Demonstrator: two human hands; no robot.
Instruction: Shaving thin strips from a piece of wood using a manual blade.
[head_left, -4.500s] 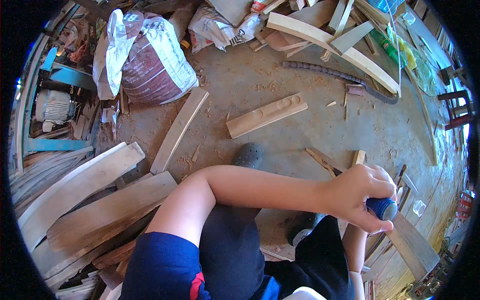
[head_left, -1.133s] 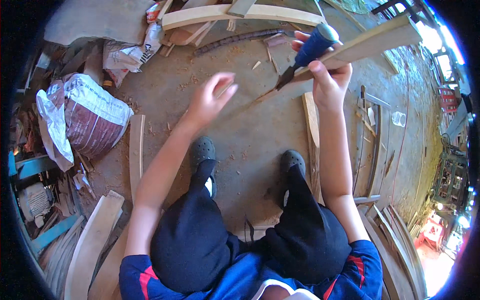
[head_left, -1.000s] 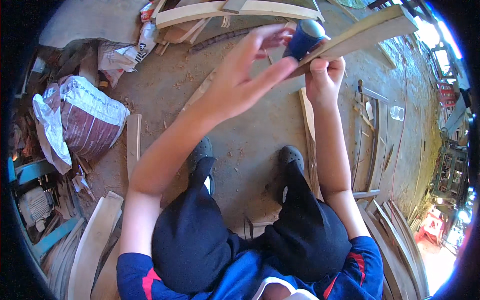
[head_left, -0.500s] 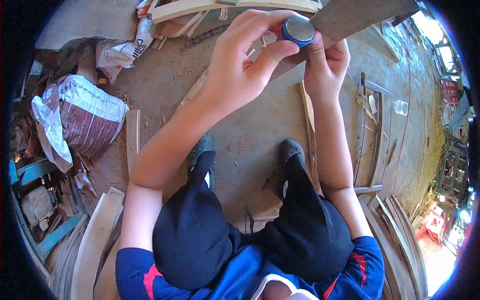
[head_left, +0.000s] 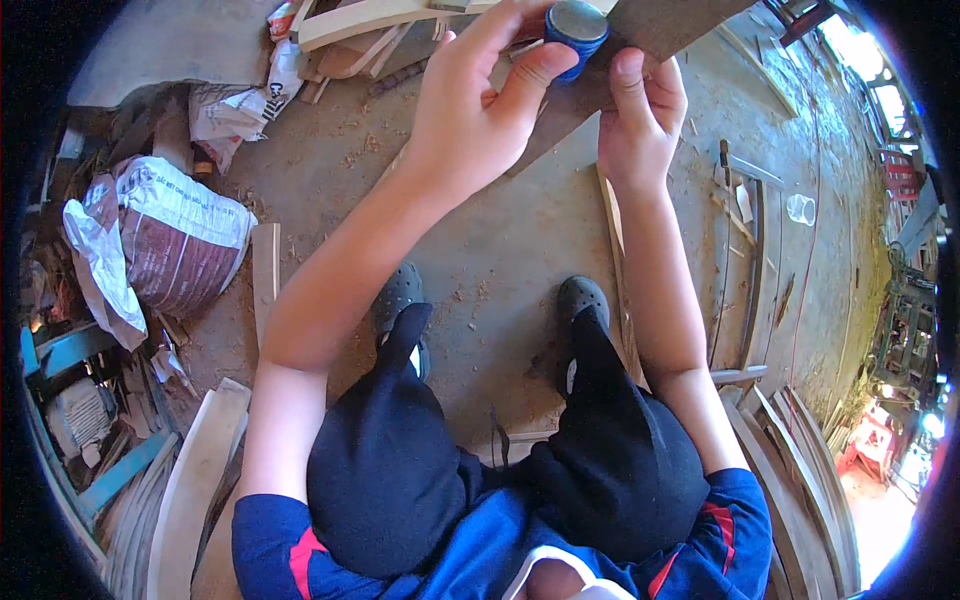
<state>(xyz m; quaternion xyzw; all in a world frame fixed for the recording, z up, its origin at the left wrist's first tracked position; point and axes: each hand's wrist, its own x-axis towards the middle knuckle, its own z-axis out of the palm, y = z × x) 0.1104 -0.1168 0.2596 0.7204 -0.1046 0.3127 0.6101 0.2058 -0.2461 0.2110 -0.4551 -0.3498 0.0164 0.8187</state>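
My left hand (head_left: 470, 125) is raised at the top of the view, its thumb and fingers closed round a short blue cylinder (head_left: 575, 45) with a flat grey top. I cannot make out exactly what the cylinder is. Beside it, a long flat brown board (head_left: 680, 22) slants in from the upper right, and the cylinder is close against it. My right hand (head_left: 643, 125) grips the board's near edge, thumb upright in front and fingers curled behind. Where the board runs behind my left hand, it is hidden.
A white and maroon sack (head_left: 190, 235) leans at the left, near a blue frame (head_left: 125, 470). Curved wood pieces (head_left: 190, 490) lie at both sides and timber (head_left: 370, 22) is piled at the far end. On the right stand a wooden frame (head_left: 755, 260) and a clear cup (head_left: 800, 209).
My left hand and the blue cylinder have shifted up and slightly left, apart from my right thumb. The board has moved up and left too. My right hand has moved slightly left.
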